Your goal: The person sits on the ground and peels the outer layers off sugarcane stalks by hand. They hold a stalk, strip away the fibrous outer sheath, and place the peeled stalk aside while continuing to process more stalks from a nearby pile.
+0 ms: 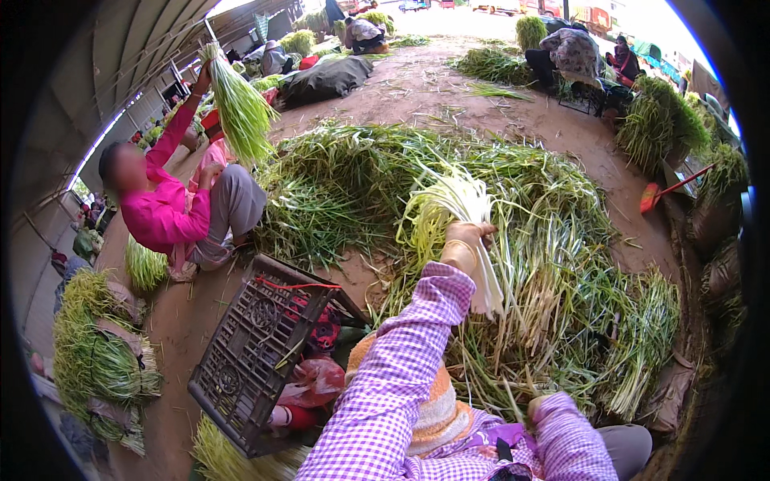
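Observation:
My left hand (466,240), arm stretched forward, is closed around a bunch of pale chive-like stalks (460,195). Their white ends hang below the fist, and the yellow-green leaves fan out above it. Beneath it spreads a large heap of green leafy stalks (415,156), with paler, straw-coloured ones mixed in at the middle. My right hand (537,406) is low, close to my lap at the heap's near edge. A checked cuff and the angle hide most of its fingers, and a few thin stalks are beside it.
A dark plastic crate (258,355) stands on its side at my left, with a red plastic bag (316,382) beside it. A person in pink (174,210) squats beyond, raising a bundle of stalks (240,111). Tied bundles (105,355) lie far left; a red-headed broom (651,197) is at right.

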`<state>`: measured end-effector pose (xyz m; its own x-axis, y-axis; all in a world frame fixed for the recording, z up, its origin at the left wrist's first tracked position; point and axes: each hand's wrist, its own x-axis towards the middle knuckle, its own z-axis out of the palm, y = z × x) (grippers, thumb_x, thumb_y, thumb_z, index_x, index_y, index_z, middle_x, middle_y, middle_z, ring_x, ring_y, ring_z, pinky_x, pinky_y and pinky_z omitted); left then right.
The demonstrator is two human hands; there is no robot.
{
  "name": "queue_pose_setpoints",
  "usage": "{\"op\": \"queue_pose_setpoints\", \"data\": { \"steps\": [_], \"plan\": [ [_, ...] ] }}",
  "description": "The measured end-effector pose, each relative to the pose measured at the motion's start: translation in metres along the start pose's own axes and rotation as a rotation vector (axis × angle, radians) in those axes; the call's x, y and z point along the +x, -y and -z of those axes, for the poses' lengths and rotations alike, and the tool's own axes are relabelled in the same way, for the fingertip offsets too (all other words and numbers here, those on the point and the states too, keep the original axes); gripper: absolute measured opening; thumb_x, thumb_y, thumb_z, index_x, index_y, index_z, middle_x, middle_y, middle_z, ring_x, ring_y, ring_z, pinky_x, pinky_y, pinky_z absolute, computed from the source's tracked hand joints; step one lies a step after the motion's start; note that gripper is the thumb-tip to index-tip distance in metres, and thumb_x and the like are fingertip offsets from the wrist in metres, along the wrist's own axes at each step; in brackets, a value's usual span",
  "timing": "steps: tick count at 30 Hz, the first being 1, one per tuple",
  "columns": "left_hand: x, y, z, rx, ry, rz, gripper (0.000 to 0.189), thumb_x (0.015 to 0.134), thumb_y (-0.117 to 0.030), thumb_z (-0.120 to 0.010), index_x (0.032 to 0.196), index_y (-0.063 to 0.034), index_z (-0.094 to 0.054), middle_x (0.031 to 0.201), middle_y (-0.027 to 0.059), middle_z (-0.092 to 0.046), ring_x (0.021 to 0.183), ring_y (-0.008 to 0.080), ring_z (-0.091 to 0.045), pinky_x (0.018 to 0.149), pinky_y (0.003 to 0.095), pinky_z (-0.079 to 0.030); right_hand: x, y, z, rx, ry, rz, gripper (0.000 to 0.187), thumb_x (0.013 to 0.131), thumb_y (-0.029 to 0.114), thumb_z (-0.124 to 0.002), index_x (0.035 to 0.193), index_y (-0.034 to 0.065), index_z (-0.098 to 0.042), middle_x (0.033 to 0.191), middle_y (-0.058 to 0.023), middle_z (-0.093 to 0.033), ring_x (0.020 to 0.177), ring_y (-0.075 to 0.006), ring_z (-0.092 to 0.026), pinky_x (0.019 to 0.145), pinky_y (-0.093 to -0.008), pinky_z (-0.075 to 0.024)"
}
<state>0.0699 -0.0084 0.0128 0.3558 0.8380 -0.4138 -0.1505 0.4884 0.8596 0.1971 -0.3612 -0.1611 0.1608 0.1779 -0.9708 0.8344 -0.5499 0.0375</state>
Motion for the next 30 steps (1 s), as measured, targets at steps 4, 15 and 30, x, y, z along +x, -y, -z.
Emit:
{"op": "queue_pose_setpoints", "data": {
  "steps": [4,15,30],
  "plan": [
    [0.005,0.025,0.010,0.098,-0.026,0.086,0.014,0.072,-0.002,-0.079,0.080,0.0054,-0.069,0.066,0.0123,-0.065,0.047,0.0207,-0.057,0.043,0.0344,-0.047,-0.053,0.000,0.094,-0.182,-0.293,0.033,0.038,0.090,0.020,-0.064,0.128,0.0121,-0.060,0.121,-0.0120,-0.064,0.101,-0.0247,-0.063,0.089,-0.0373,-0.0526],
    [-0.003,0.025,0.015,-0.104,0.037,0.255,0.005,0.082,-0.003,-0.069,0.080,0.0014,-0.069,0.059,0.0078,-0.062,0.044,0.0188,-0.055,0.042,0.0323,-0.046,-0.020,0.115,0.064,1.406,-0.407,0.924,0.026,0.091,0.025,-0.065,0.108,0.0062,-0.064,0.092,-0.0084,-0.069,0.077,-0.0187,-0.067,0.060,-0.0294,-0.0568],
    [-0.022,0.102,0.023,0.108,0.097,0.437,0.018,0.091,-0.002,-0.046,0.104,0.0104,-0.051,0.089,0.0220,-0.064,0.076,0.0344,-0.068,0.061,0.0392,-0.062,-0.063,0.124,0.088,0.734,-0.616,0.832,0.030,0.096,0.017,-0.049,0.117,0.0017,-0.063,0.075,-0.0067,-0.066,0.062,-0.0128,-0.061,0.056,-0.0278,-0.0507]
  ]
}}
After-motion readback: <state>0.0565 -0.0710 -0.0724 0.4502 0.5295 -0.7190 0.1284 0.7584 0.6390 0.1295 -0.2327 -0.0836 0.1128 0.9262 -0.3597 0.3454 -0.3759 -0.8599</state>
